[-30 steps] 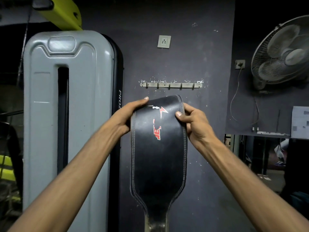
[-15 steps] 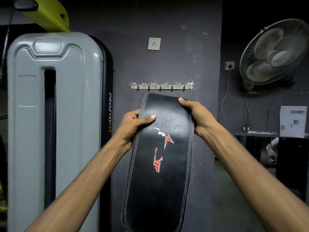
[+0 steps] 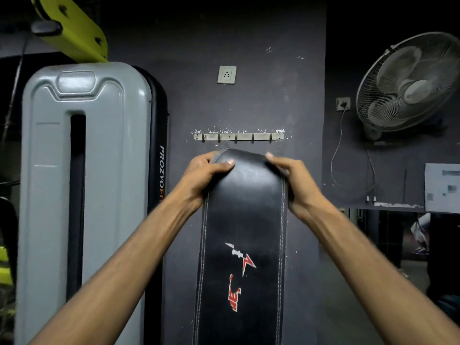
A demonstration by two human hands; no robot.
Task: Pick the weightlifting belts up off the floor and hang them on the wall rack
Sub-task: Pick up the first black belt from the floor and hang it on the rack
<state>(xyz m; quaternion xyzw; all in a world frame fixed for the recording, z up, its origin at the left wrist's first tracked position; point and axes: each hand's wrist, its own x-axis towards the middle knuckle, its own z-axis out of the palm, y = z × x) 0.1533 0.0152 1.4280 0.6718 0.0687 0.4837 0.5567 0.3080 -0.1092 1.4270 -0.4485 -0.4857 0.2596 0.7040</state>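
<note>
On the dark wall the wall rack (image 3: 238,137) is seen with bare hooks, while one belt (image 3: 245,220) is gripped just below it by the left hand (image 3: 202,176) and right hand (image 3: 292,180), not yet hung.

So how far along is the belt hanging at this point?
Done: one belt has been picked up and is held in front of the wall. In hand: the left hand and right hand grip its top end just below the rack. Left: it is not hooked yet, and the rack's hooks look bare. No other belts are in view.
</note>
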